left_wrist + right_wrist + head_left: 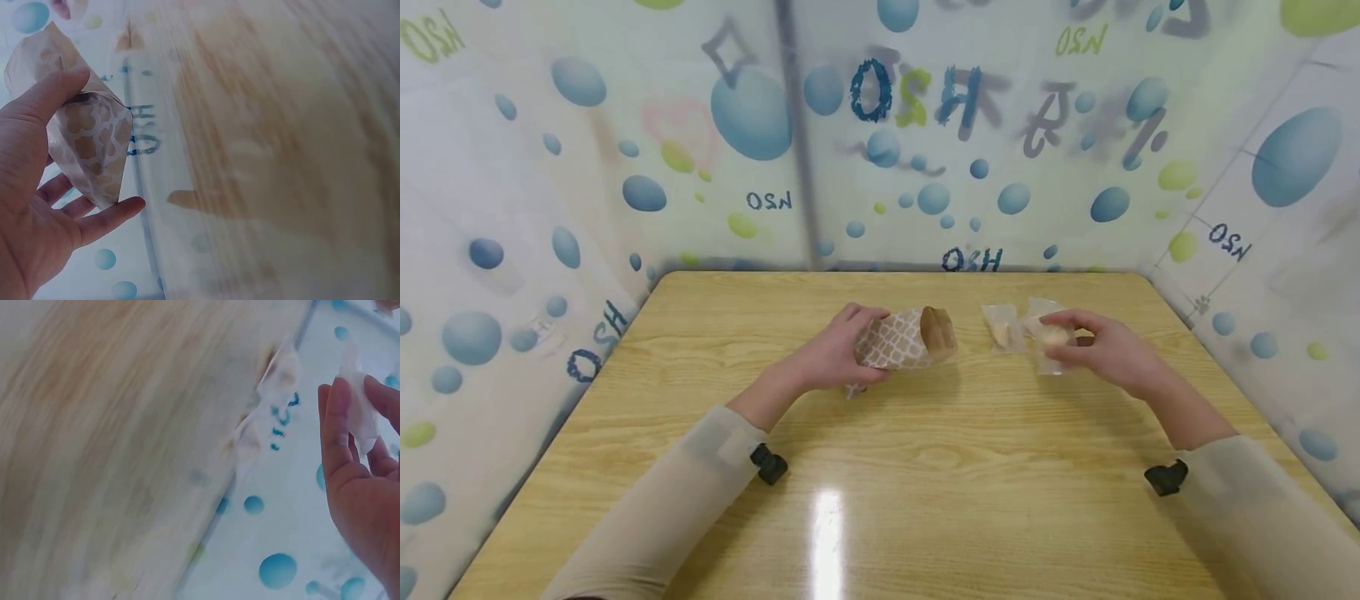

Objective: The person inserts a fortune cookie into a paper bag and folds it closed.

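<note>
My left hand (842, 350) grips a paper bag (891, 342) with a brown and white lattice pattern. The bag lies on its side, its mouth gaping to the right and showing a brown inside. In the left wrist view the thumb presses on the bag (94, 137) and the fingers are behind and below it. Between thumb and fingers, my right hand (1108, 350) pinches a small clear packet (1054, 336) with a pale round piece inside. That packet (360, 412) also shows in the right wrist view.
Beside the right hand, a clear packet (1002, 329) with a pale piece lies on the wooden table (925, 467). Another packet (1039, 307) is partly behind the held one. Walls printed with blue and green dots (752, 112) enclose the table at the back and sides.
</note>
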Demonstrator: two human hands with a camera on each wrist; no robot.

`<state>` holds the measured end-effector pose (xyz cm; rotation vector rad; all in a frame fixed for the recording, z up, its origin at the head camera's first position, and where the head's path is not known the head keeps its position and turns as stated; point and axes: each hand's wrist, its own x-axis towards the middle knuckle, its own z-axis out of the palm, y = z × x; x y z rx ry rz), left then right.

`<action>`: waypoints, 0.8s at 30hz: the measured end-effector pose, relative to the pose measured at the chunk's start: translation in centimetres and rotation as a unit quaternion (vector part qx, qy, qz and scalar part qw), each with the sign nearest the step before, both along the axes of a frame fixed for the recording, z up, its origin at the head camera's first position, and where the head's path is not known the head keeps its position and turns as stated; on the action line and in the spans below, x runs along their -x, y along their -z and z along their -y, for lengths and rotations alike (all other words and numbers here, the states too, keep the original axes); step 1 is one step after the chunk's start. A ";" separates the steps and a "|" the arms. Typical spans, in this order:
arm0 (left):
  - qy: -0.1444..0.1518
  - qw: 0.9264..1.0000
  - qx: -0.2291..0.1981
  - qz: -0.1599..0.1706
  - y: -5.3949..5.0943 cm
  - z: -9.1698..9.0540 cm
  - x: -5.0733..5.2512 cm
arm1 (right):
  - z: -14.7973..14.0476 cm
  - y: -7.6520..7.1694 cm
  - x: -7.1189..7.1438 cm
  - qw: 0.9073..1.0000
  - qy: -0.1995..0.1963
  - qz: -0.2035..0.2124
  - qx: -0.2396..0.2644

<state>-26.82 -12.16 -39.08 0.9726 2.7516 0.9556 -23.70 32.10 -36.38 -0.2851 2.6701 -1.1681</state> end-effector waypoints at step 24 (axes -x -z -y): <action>-0.006 1.000 0.002 0.013 0.0 -0.1 -0.2 | 8.5 -2.8 -0.1 0.991 -0.055 -0.017 0.119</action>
